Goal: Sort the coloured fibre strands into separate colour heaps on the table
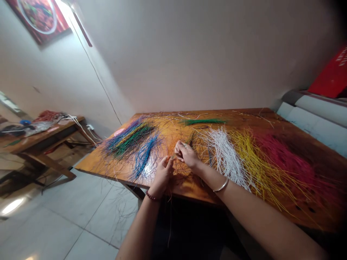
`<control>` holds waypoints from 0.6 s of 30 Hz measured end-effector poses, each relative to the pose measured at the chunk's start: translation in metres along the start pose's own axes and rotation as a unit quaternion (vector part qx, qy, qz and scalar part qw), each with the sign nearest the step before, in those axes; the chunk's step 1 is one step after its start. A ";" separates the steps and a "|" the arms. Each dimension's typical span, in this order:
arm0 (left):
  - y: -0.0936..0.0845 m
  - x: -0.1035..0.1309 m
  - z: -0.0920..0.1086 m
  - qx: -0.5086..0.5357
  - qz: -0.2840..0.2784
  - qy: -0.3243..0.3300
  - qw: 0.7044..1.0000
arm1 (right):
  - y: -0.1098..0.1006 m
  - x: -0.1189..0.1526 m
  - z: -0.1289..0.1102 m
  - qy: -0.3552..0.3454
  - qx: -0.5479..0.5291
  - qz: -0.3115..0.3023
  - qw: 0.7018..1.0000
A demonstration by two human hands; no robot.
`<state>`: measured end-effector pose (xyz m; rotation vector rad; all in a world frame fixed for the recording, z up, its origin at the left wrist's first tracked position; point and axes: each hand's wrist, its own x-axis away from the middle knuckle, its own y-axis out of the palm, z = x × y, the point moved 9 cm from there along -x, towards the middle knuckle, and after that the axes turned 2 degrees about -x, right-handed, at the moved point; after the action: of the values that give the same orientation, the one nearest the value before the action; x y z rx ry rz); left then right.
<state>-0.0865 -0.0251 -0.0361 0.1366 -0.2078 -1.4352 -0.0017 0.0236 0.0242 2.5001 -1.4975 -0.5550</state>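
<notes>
Both hands are close together over the front part of a wooden table. My left hand [165, 169], with a beaded bracelet at the wrist, is closed with thumb and forefinger pinching thin orange strands [170, 191]. Just right of it and slightly higher, my right hand [184, 153] is closed in a fist, a silver bangle on that forearm. What lies inside its fingers is too small to make out. A blue bundle of wires [145, 157] lies left of the hands, and a white bundle [226, 155] lies to their right.
On the table [189, 186] are also a yellow bundle [253, 159], a pink bundle [290, 159], a green bundle [206, 121] at the back and a mixed green and purple bundle [130, 139]. A side table [40, 135] stands left.
</notes>
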 end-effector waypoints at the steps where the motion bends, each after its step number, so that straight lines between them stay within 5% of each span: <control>1: 0.001 0.000 0.000 0.013 -0.003 -0.001 1.000 | -0.001 0.000 -0.001 -0.006 0.002 0.005 1.000; 7: 0.002 0.000 0.001 0.048 -0.013 0.017 0.999 | -0.014 -0.001 -0.002 -0.049 0.073 0.060 0.994; 18: 0.004 0.002 0.004 0.064 -0.026 0.009 0.998 | -0.015 0.000 -0.004 -0.059 0.234 0.046 0.969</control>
<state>-0.0831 -0.0269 -0.0311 0.2611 -0.2842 -1.4730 0.0120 0.0303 0.0225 2.7501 -1.9772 -0.3726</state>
